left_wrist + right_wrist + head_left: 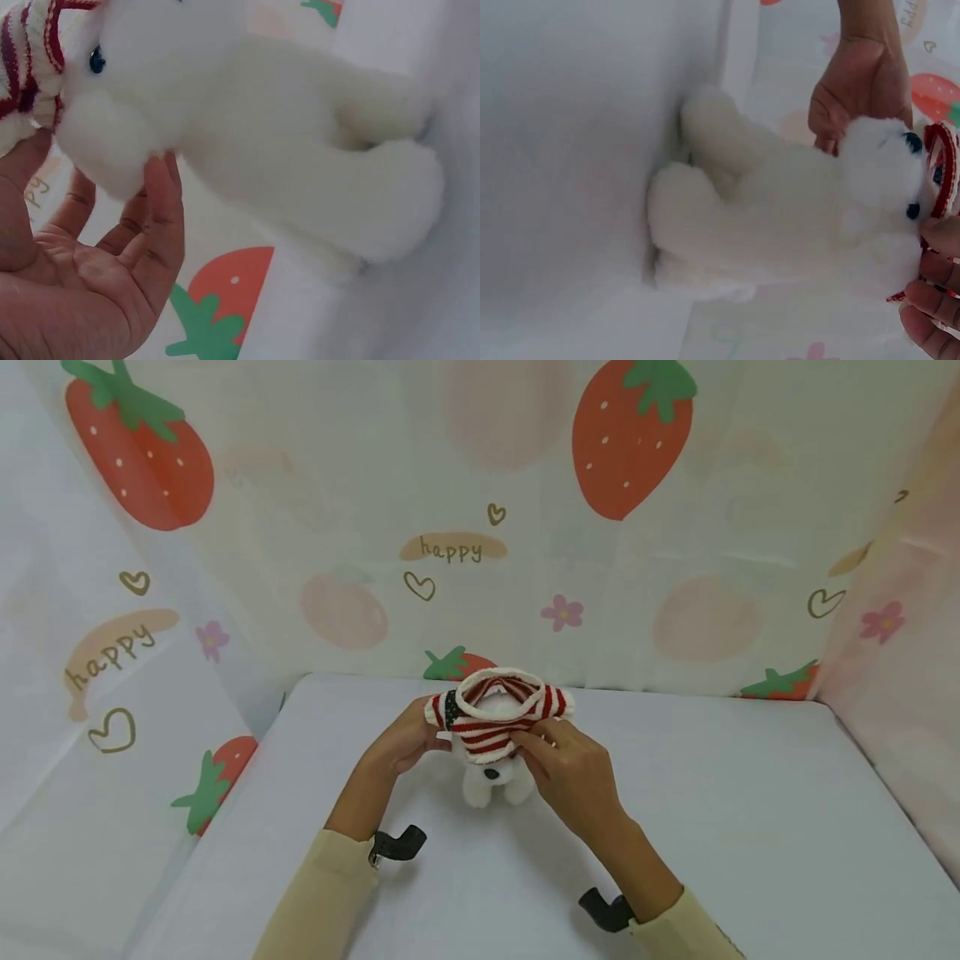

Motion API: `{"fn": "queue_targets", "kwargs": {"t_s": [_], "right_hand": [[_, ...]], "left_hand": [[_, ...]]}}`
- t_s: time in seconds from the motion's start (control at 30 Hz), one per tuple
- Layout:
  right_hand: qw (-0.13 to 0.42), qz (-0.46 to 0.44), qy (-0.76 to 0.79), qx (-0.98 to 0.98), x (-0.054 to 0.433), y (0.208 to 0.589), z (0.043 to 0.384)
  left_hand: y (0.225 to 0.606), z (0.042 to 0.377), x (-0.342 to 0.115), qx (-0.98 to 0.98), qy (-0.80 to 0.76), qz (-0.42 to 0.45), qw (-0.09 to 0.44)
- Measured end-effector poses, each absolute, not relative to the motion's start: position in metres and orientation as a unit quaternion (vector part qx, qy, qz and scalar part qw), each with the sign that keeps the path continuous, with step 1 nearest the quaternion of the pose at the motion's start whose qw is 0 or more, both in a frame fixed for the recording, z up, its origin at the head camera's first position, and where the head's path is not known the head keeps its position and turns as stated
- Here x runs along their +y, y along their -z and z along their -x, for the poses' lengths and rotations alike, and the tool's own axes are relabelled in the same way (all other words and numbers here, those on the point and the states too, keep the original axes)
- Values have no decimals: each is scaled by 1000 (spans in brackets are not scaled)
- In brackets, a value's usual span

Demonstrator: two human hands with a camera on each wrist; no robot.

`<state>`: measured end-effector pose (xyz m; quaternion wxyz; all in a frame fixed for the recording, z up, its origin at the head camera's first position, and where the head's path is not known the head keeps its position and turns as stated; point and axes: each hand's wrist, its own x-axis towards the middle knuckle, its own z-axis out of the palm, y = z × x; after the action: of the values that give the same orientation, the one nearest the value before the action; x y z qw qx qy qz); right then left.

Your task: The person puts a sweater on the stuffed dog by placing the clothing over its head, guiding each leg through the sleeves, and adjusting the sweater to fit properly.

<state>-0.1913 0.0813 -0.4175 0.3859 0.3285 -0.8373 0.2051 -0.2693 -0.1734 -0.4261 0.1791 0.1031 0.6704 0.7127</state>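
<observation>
- One white plush toy [255, 127]: upright on the table [750, 810], feet on the surface, near its back edge; dark eyes uncovered in the wrist views.
- One knitted sweater [487, 727], red-and-white striped with a dark patch: perched at the toy's head, just above the eyes; round white rim gaping upward, one sleeve out to either side.
- One right hand [577, 772]: thumb and fingers pinched together on the sweater's lower edge.
- One left hand [401, 739]: at the toy's side beneath the other sleeve, fingertips touching white plush; whether it is clamped on anything, I cannot tell.
- Two black wrist mounts [400, 843], one per arm, at the cuffs of pale sleeves [322, 877].
- Room: tabletop spreads broadly from the right hand to the right edge; a narrower margin lies left of the left forearm; more surface between the forearms. Behind, a strawberry-printed backdrop [637, 552] rises close to the table's back edge.
</observation>
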Motion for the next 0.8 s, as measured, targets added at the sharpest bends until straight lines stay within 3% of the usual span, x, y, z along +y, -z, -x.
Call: {"fn": "queue_targets", "kwargs": {"t_s": [0.37,0.6,0.8], "right_hand": [[391,-328,-214,-833,85,416,191],[389,-323,-227,-832,91,420,187],[345,-327,-208,-855,98,426,178]], "left_hand": [[424,268,-168,660,-713,-151,182],[429,266,-165,657,-732,-85,156],[443,264,-162,648,-746,-33,150]]}}
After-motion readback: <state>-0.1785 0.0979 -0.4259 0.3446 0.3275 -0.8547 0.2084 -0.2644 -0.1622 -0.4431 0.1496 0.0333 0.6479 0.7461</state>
